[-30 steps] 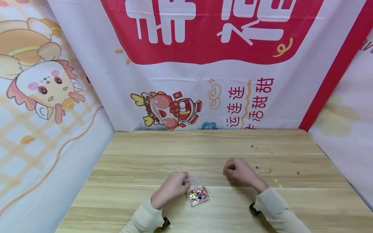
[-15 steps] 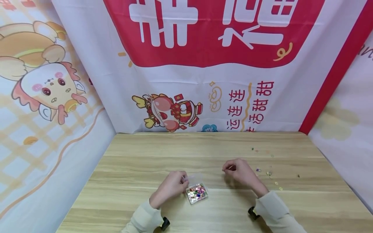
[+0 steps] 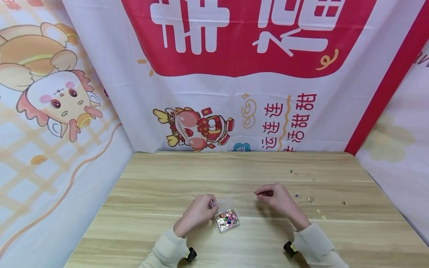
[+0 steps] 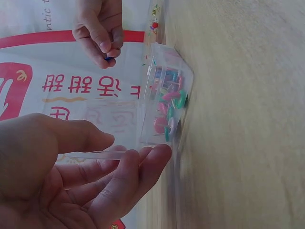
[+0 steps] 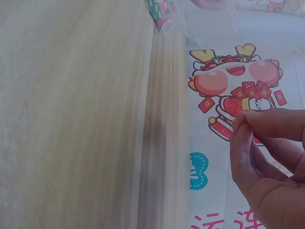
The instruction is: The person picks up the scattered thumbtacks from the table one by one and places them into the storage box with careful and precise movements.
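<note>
A small clear plastic box (image 3: 228, 220) full of colourful thumbtacks (image 4: 169, 102) stands on the table with its hinged lid (image 3: 223, 203) raised. My left hand (image 3: 199, 210) pinches that lid at its left edge, thumb on one side and fingers on the other, as the left wrist view shows. To the right of the box, above the table, my right hand (image 3: 276, 198) has thumb and forefinger pressed together. In the left wrist view a small blue thumbtack (image 4: 109, 58) shows at its fingertips. The right wrist view hides that piece behind the fingers.
Several loose thumbtacks (image 3: 310, 200) lie scattered on the right side of the wooden table (image 3: 161, 186). Printed cloth (image 3: 201, 85) hangs along the back edge, and more cloth borders both sides.
The right hand has shifted very slightly left and its fingertips have drawn together. My left hand keeps its grip on the lid. The head view has tilted a little.
</note>
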Demonstrator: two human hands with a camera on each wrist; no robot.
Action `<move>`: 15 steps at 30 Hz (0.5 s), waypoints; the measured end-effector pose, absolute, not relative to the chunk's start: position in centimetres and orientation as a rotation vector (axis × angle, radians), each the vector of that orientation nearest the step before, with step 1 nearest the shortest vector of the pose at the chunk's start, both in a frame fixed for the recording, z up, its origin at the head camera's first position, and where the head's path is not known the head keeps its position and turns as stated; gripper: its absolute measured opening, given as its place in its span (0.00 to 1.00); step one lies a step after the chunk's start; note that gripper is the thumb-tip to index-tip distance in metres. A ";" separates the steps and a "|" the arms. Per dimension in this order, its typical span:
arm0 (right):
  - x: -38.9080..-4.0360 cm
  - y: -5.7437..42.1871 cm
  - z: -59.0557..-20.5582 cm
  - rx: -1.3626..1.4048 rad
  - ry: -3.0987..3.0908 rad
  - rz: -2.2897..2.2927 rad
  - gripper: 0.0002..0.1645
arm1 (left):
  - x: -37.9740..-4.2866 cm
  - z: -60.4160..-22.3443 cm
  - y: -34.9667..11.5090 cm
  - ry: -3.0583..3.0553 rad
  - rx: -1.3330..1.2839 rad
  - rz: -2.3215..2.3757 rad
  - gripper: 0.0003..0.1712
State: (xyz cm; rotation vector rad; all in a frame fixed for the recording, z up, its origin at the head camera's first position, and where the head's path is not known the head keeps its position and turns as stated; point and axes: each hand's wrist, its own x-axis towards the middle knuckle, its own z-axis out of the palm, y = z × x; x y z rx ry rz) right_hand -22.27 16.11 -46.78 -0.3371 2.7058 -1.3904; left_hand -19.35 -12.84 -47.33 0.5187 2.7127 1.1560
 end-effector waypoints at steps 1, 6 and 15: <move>-22.2 16.1 -46.8 -0.336 2.700 -1.402 0.10 | -19.4 -47.3 -12.8 2.719 0.519 1.153 0.03; -22.0 16.0 -46.7 -0.319 2.667 -1.469 0.10 | -19.6 -47.4 -12.6 2.751 0.519 1.131 0.03; -21.5 15.5 -46.4 -0.275 2.605 -1.595 0.11 | -19.8 -47.5 -12.2 2.754 0.506 1.131 0.03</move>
